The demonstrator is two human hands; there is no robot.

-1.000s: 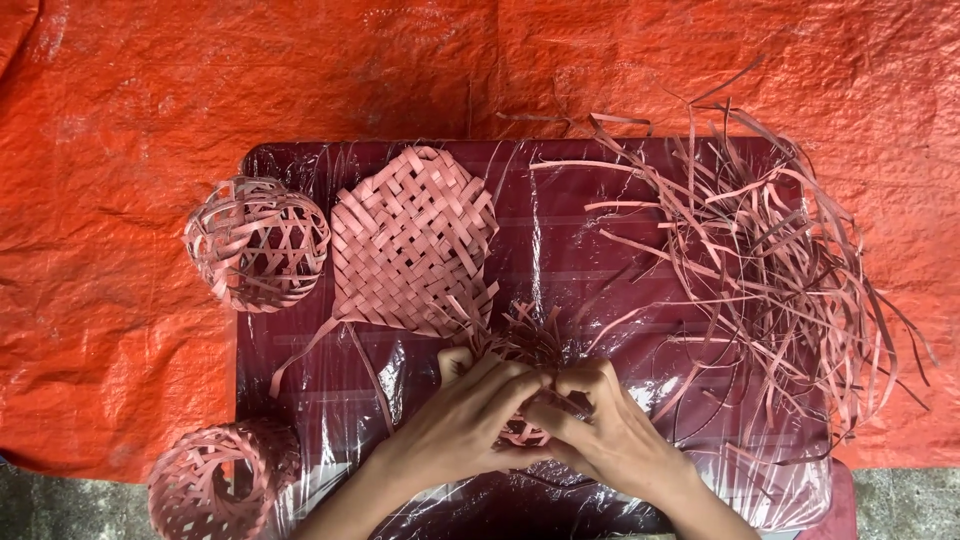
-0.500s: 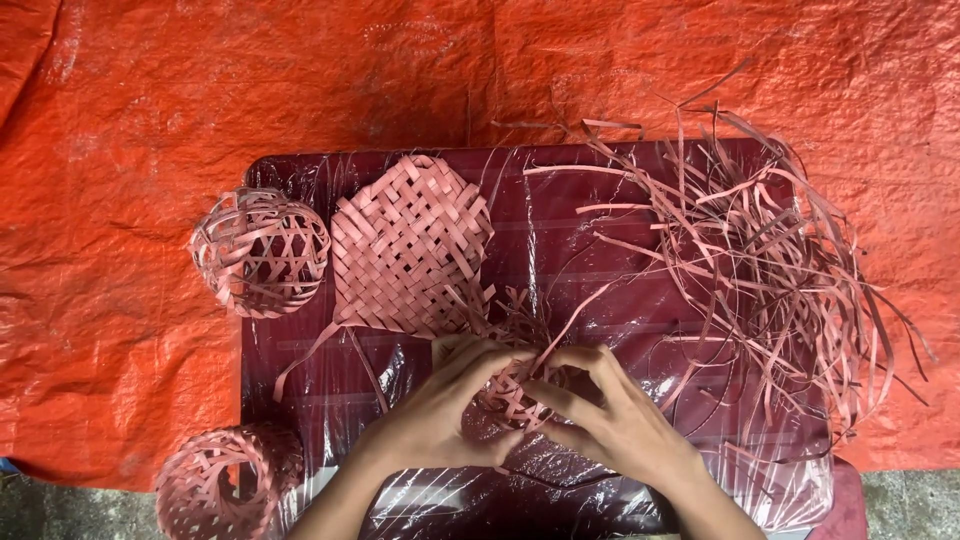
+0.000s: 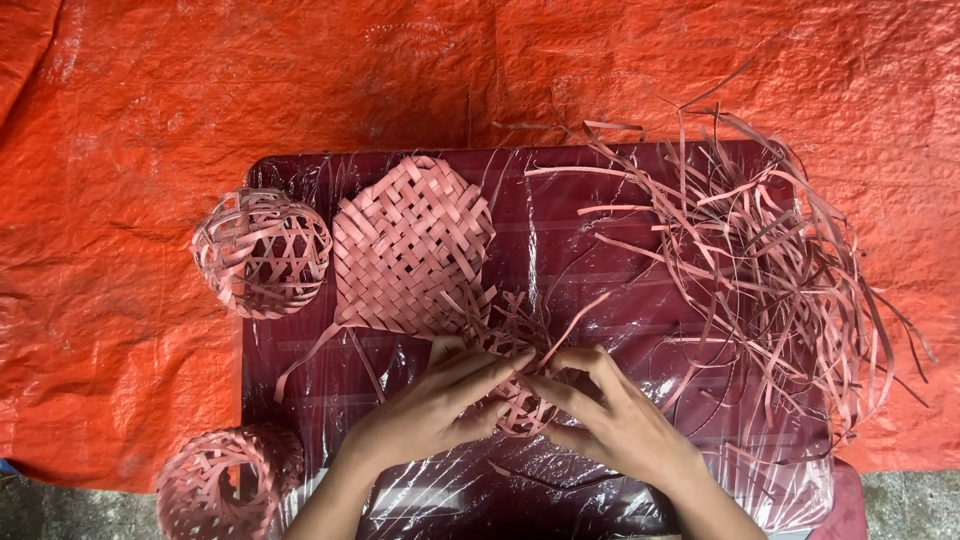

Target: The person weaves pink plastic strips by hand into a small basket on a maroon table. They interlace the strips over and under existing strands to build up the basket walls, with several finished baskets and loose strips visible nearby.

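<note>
A small, partly woven pink strip piece [image 3: 517, 400] lies on the dark red, plastic-wrapped table [image 3: 590, 270], and both hands hold it. My left hand [image 3: 432, 408] grips its left side, fingers stretched over the top. My right hand [image 3: 612, 420] pinches its right side, fingertips meeting the left hand's. Loose strip ends stick up from the piece toward the back. Most of the weave is hidden under my fingers.
A flat woven pink mat [image 3: 410, 245] lies just behind the hands. A woven ball [image 3: 262, 252] sits at the table's left edge, another woven round piece [image 3: 225, 482] at the near left corner. A heap of loose pink strips [image 3: 770, 270] fills the right side. Orange tarpaulin [image 3: 120, 150] surrounds the table.
Both hands have shifted slightly on the small woven piece, and the left fingers now reach further across its top. The view has edged a little; other things stay put.
</note>
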